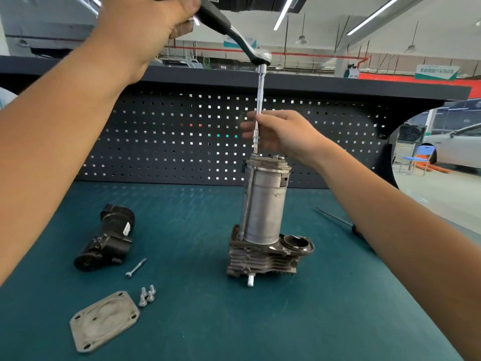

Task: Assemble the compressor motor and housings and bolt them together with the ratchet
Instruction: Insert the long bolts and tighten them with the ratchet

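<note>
We are probably tightening the long bolt beside the motor, which is standing upright on the finned housing. Above the motor, our left hand is gripping the ratchet and our right hand is pinching its extension. Next: swinging while keeping it plumb.

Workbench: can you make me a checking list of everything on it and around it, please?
Surface: teal mat covers the bench.
Job's things: motor stands upright on the finned housing; ratchet with extension bar reaches down to the motor's top; black housing, long bolt, short bolts and cover plate lie at the left.
Clutter: thin dark tool, maybe a screwdriver, partly behind the right arm.
Grippers: left hand grips the ratchet handle; right hand holds the extension bar.
Cables: nothing seen.
Surroundings: pegboard behind; car and blue chair beyond.
</note>
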